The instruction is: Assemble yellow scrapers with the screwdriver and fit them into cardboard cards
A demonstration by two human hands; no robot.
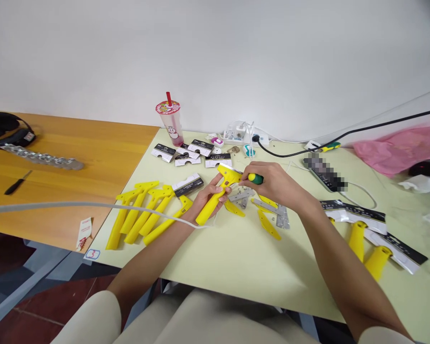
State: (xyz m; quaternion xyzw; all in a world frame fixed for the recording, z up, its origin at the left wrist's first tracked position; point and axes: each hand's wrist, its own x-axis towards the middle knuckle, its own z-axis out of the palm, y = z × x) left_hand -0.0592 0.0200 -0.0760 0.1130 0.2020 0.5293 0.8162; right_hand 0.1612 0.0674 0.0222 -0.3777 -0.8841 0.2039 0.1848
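Note:
My left hand [205, 197] is wrapped round the handle of a yellow scraper [208, 209], its head tilted up and away from me. My right hand [272, 180] grips a screwdriver with a green and yellow handle [256, 178], held by the scraper's head; its tip is hidden by my fingers. Under my hands lie several metal plates [282, 217] and loose yellow cover pieces [268, 226], with small screws among them. Left of my left hand, several yellow scraper handles [132, 212] lie side by side on the pale table [215, 260].
Black-and-white cards [187, 185] lie behind the handles, near a plastic cup [172, 126] with a red straw. A power strip [236, 134] with cables stands at the wall. Right are a phone-like device [324, 173], more cards [396, 251] and yellow handles [378, 263]. A grey cable [93, 205] crosses the left.

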